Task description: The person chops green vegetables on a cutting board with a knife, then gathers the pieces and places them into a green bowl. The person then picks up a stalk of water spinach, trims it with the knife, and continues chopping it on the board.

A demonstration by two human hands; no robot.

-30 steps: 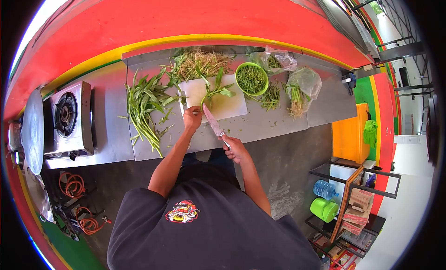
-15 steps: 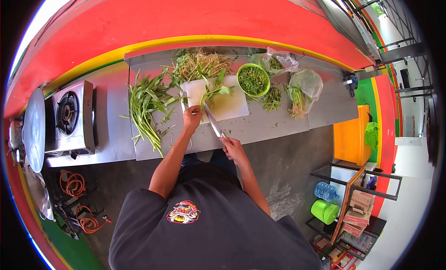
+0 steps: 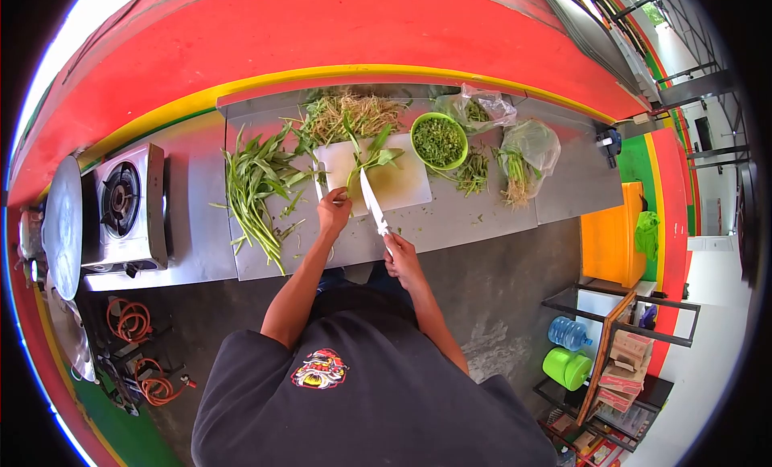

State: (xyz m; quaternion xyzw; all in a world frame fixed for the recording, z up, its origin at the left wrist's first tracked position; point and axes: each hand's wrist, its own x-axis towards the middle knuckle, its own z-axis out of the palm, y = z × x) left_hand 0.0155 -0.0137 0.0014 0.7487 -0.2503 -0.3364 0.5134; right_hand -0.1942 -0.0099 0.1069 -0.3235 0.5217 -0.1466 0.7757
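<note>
My right hand (image 3: 401,260) grips the handle of a kitchen knife (image 3: 373,202), whose bright blade points away from me over a white cutting board (image 3: 412,190). The blade's tip is beside a leafy water spinach sprig (image 3: 374,155) lying on the board. At the board's near left corner, the fingers of my left hand (image 3: 334,210) are pinched together at the lower end of the sprig's stem. To the left lies a loose pile of water spinach (image 3: 256,182). A green bowl (image 3: 415,148) of cut greens stands by the board's far right corner.
Rooty stem ends (image 3: 354,113) are heaped behind the board. Right of the bowl are loose greens (image 3: 473,174) and a plastic bag (image 3: 540,145) with a rooted bunch. A gas stove (image 3: 129,206) stands at the left, on the steel counter (image 3: 197,218).
The knife has turned slightly and its tip has moved a little away from me and right, with the blade catching more light. My left hand stays pinched at the stem.
</note>
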